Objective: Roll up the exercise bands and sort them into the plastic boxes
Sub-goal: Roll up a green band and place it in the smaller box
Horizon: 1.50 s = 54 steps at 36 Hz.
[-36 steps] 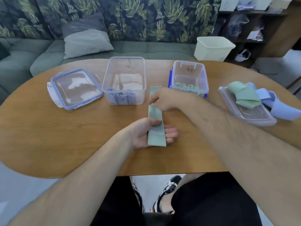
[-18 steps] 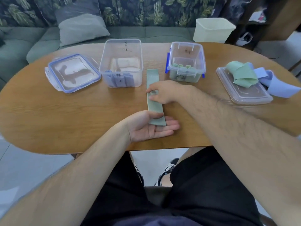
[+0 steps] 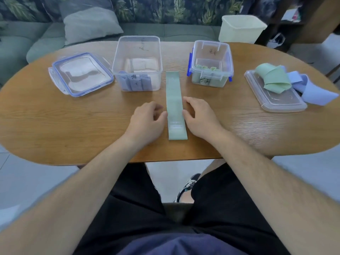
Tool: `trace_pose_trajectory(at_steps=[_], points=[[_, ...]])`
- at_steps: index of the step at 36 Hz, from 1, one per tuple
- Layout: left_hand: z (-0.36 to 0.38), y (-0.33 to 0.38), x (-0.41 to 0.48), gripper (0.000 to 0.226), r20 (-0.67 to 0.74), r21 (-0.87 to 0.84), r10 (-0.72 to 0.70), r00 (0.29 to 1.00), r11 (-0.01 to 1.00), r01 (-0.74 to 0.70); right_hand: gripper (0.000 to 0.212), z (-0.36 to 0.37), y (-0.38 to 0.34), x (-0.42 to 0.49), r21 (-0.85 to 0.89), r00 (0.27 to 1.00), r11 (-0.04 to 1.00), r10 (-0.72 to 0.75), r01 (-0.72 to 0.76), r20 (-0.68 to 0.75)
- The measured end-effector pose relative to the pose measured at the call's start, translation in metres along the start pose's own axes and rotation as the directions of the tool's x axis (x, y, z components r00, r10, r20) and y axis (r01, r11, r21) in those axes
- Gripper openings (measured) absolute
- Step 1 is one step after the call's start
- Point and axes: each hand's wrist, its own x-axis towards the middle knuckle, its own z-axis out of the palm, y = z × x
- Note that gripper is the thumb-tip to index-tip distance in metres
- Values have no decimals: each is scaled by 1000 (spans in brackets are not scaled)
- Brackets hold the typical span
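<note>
Both hands have come off the flat pale-green rubber exercise band: the left hand has slid out from under its near end, the right hand off its top. They now rest palm-down on the oval wooden desk, fingers loosely bent and grasping nothing, thumbs at the band's long edges. The band lies unrolled, its far end between the tall clear plastic box of blue rolls and the blue-clipped clear box of green rolls.

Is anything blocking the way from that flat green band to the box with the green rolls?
Nothing visible. The band lies flat between the left hand and right hand; only bare table separates it from the open box to its right.
</note>
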Motion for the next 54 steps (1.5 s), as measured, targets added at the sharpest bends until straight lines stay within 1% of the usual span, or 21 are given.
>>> trace_pose_trajectory(at_steps=[2, 5, 8, 10, 12, 14, 16, 22, 26, 29, 32, 35, 40, 42, 44, 46, 49, 51, 54], points=[[7, 1, 13, 46, 34, 80, -7, 999, 997, 5, 46, 5, -1, -1, 24, 999, 999, 23, -23, -22], [16, 1, 26, 51, 62, 34, 27, 998, 999, -29, 48, 10, -2, 2, 57, 1000, 998, 20, -18, -21], [20, 0, 30, 61, 62, -45, 12, 998, 999, -9, 48, 12, -2, 3, 83, 999, 996, 31, -29, -19], [20, 1, 32, 54, 23, -59, 2, 1000, 998, 0, 48, 10, -2, 4, 78, 998, 996, 37, -34, -42], [20, 2, 35, 52, -14, -13, -6, 1000, 1000, 6, 48, 6, -5, 7, 57, 998, 997, 52, -50, -44], [20, 4, 39, 50, -16, -9, -3, 1000, 1000, 3, 49, 3, -7, 14, 32, 997, 997, 66, -65, -34], [21, 5, 44, 47, -10, -46, 6, 1000, 999, -7, 53, 3, -8, 22, 12, 997, 997, 73, -73, -19], [25, 1, 47, 47, -32, -48, 29, 999, 998, -30, 59, 7, -5, 27, 29, 997, 997, 75, -75, -16], [29, -4, 43, 46, -67, -1, 76, 995, 997, -76, 53, 7, -3, 22, 17, 997, 997, 72, -72, -38], [31, -9, 36, 43, -86, -3, 99, 991, 995, -100, 48, 9, -3, 12, 61, 996, 996, 62, -58, -62], [33, -12, 30, 44, -91, 69, 142, 986, 988, -136, 49, 9, -6, 5, 24, 999, 999, 31, -31, -32], [33, -10, 26, 44, -91, 77, 138, 986, 988, -131, 48, 9, -10, 0, 44, 1000, 999, 23, -22, -17], [29, -15, 5, 39, -110, 47, 164, 980, 986, -160, 34, 3, -16, -31, 158, 989, 987, 14, 9, -148], [30, -18, -4, 38, -107, 67, 202, 974, 978, -196, 33, 2, -17, -41, 143, 991, 990, -4, 23, -132], [31, -19, -7, 41, -80, 132, 252, 964, 962, -240, 35, 3, -17, -46, 119, 995, 992, -26, 38, -100], [31, -18, -9, 42, -61, 162, 271, 961, 952, -259, 36, 3, -17, -48, 121, 996, 992, -24, 35, -90], [29, -18, -13, 41, -66, 143, 254, 965, 959, -243, 36, 2, -17, -53, 148, 992, 987, -39, 57, -122], [28, -21, -18, 40, -68, 142, 267, 961, 956, -256, 34, 2, -15, -58, 151, 989, 985, -61, 82, -138], [29, -26, -26, 39, -42, 162, 298, 954, 944, -287, 28, 3, -12, -66, 90, 978, 984, -137, 152, -155]])
